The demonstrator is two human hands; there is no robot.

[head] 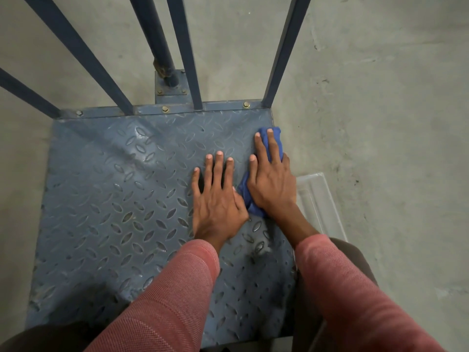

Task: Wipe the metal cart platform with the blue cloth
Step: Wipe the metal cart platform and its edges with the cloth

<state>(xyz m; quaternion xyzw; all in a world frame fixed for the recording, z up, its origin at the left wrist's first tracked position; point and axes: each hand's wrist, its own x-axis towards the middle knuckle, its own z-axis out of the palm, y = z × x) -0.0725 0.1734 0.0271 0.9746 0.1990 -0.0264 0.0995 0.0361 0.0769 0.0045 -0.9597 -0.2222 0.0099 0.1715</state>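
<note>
Our right hand (pixel 271 184) lies flat on the blue cloth (pixel 276 138) and presses it down on the metal cart platform (pixel 114 199); the fingers (pixel 258 148) that we can see are stretched straight toward 12 o'clock and are not closed around the cloth. The cloth is bunched under this hand. It shows beyond the fingertips at 12 o'clock and again under the wrist at 6 o'clock. It sits at about 2 o'clock on the platform, near the right edge and not far from the far right corner. Our left hand (pixel 218 201) holds nothing. It rests with the palm down and the fingers spread on the bare tread plate, just at 9 o'clock from the right hand, and its thumb side touches the cloth. Both arms wear pink sleeves (pixel 167 288). The platform is blue-grey with a raised diamond pattern. At its 12 o'clock edge a strip with bolts (pixel 165 109) carries dark blue bars (pixel 187 59) that rise up. At 3 o'clock from the platform, a clear plastic tray (pixel 317 199) lies on the grey concrete floor (pixel 380 97), just beside the platform edge.
</note>
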